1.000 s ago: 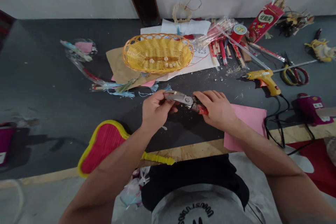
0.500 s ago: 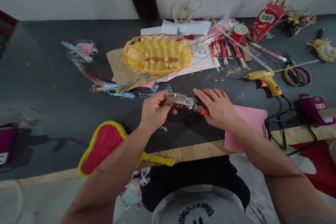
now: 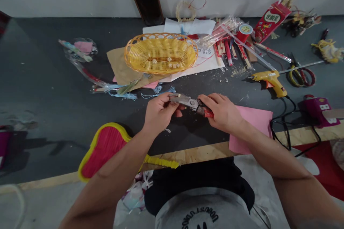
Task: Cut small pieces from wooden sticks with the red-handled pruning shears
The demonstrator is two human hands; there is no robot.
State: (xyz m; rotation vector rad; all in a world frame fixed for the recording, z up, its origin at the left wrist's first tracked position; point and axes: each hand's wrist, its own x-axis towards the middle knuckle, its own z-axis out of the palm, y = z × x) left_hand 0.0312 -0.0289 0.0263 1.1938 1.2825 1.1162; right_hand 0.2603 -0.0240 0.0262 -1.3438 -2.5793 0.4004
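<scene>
My right hand (image 3: 224, 111) is wrapped around the red handles of a pair of pruning shears (image 3: 189, 102), whose metal blades point left. At the blade tips, my left hand (image 3: 158, 112) is closed in a pinch. A small pale piece (image 3: 179, 95) shows at the blades by its fingertips; most of it is hidden. Beyond both hands stands a yellow woven basket (image 3: 161, 48) with several small pale pieces inside. Blue tassels (image 3: 158, 91) lie between the basket and my left hand.
A yellow glue gun (image 3: 270, 79) with a black cord lies to the right, beside scissors (image 3: 302, 76). Pink paper (image 3: 251, 128) sits under my right forearm. A red-and-yellow fan-shaped item (image 3: 106, 146) lies by my left forearm. Behind are a red thread spool (image 3: 244, 35) and a drink carton (image 3: 272, 19).
My right hand has squeezed the handles, and the shear blades have come closer together around the pale piece. My left hand stays in nearly the same place. The view has shifted slightly.
</scene>
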